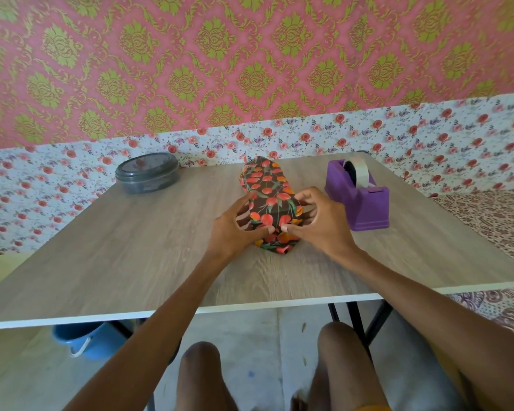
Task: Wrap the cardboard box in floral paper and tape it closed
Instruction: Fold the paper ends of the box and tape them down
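From my feed I look down over a pale wood-grain counter [107, 262] set against a wall papered in small flowers.

At far left, under the counter's near edge, a blue bucket [82, 341] stands on the floor. On the counter's far left sits a round grey tin [147, 173] with its lid on, well apart from everything else.

Near the middle, my left hand [236, 229] grips the near end of the box [266, 185]. Its fingers curl against the box's left side and its thumb presses the end face that points toward me.

The box lies lengthwise at the counter's centre, running away from me. It is fully covered in dark paper [275, 243] printed with red and orange blooms, so no cardboard shows. At the near end the paper is folded down, and a small crumpled point of it rests on the counter.

My right hand [319, 225] mirrors the left. Its fingers curl round the box's right side and its thumb is on the same end face, the two thumb tips almost meeting.

Just right of that hand stands a purple dispenser [365, 206], not touching the box, with a roll of tape [360, 171] in it.

At far right, beyond the counter, lies brown patterned cloth [487, 218].
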Motion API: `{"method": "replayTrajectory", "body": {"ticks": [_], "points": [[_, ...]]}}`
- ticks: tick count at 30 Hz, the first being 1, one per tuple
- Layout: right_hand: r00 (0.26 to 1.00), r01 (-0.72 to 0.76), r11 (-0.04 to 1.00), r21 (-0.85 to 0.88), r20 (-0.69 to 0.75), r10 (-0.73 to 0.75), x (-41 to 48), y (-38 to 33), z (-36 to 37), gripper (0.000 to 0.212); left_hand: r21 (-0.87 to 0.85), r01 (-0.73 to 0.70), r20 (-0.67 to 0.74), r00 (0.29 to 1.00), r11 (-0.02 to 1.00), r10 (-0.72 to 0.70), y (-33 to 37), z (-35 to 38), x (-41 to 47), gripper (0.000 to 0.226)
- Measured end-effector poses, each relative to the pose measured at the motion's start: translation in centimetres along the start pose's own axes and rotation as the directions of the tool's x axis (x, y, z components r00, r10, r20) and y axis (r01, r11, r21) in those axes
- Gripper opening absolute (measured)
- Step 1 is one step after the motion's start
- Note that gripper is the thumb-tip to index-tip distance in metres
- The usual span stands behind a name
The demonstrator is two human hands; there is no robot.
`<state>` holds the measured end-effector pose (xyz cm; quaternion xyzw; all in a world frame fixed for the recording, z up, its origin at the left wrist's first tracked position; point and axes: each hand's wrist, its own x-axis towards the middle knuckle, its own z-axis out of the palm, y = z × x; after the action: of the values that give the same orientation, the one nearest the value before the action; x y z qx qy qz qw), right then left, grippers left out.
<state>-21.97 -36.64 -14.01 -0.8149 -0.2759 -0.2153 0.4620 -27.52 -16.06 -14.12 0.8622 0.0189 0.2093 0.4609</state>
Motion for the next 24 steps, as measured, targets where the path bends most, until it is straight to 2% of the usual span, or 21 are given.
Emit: {"method": "replayTrajectory", "body": {"ticks": [8,16,24], "points": [[0.995,-0.075,0.997,-0.014,-0.07,0.074,0.7,1.5,-0.1,0.066,-0.09,0.006,0.044,0.999,0.996,-0.002,0.7,2.0,1.6,0.098],[0.99,-0.124,0.992,-0.024,-0.077,0.122,1.0,2.7,-0.4,0.064,-0.01,-0.027,0.029,0.999,1.0,0.027,1.3,3.4,2.2,0.095],[0.99,-0.128,0.99,-0.061,-0.071,0.123,1.0,2.7,-0.5,0.066,-0.042,0.002,0.0,1.0,0.999,-0.002,1.1,3.4,2.2,0.098]]}}
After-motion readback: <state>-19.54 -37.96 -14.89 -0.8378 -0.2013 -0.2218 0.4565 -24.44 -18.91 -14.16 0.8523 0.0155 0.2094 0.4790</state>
